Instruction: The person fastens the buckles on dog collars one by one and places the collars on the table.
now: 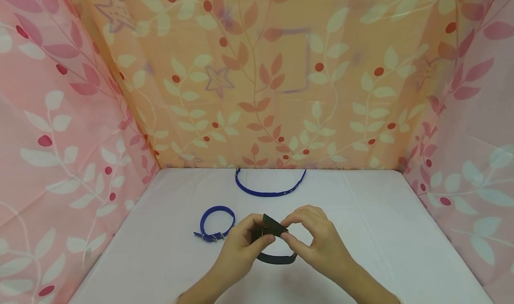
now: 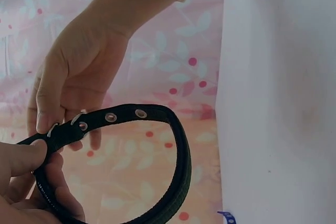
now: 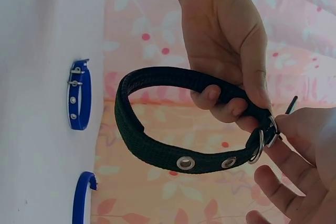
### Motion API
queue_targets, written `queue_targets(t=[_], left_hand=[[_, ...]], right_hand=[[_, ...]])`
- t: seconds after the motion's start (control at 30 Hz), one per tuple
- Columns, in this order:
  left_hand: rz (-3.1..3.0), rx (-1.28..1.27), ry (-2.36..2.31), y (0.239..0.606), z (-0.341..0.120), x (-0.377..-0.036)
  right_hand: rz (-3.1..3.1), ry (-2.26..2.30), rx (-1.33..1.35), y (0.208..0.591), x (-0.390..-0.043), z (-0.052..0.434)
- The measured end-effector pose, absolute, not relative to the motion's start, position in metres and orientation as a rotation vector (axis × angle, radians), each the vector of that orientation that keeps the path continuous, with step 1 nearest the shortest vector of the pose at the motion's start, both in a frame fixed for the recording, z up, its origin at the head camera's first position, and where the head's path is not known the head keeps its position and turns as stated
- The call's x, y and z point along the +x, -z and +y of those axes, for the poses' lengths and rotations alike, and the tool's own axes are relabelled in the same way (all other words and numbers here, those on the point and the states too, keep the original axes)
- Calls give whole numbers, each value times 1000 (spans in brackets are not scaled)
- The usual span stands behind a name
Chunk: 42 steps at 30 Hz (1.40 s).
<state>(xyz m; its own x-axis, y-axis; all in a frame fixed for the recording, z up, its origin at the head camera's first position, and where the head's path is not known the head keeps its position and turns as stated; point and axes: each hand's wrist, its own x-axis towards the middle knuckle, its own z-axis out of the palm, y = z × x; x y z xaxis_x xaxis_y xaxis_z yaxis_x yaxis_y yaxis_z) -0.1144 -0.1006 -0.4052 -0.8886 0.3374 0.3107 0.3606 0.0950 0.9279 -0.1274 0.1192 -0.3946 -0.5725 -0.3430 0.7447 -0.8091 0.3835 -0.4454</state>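
Observation:
Between both hands is a dark green pet collar [image 1: 277, 260], closed into a loop and raised over the table. My left hand [image 1: 244, 244] grips the band beside the buckle [image 3: 273, 132], its fingers curled under and its thumb on top. At the buckle, my right hand [image 1: 319, 233] pinches the strap end with thumb and fingertips. The strap's tip [image 3: 292, 104] sticks out past the buckle in the right wrist view. A metal D-ring [image 3: 261, 148] sits next to the buckle, and metal-rimmed eyelets [image 2: 111, 117] run along the band.
A buckled blue collar [image 1: 202, 221] lies on the white table [image 1: 160, 259], left of the hands. Farther back, an unfastened blue collar [image 1: 261, 194] curves near the table's rear edge. Patterned cloth [image 1: 257, 112] encloses the back and both sides.

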Motion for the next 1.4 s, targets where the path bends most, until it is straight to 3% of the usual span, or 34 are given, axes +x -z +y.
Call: queue_targets(t=[0.43, 1.4], left_hand=[[-2421, -490, 1988, 401, -104, -118], [-2212, -420, 2145, 401, -101, -113]], right_hand=[[-2122, -1111, 965, 393, -130, 123], [-1919, -1047, 1119, 388, -135, 126]])
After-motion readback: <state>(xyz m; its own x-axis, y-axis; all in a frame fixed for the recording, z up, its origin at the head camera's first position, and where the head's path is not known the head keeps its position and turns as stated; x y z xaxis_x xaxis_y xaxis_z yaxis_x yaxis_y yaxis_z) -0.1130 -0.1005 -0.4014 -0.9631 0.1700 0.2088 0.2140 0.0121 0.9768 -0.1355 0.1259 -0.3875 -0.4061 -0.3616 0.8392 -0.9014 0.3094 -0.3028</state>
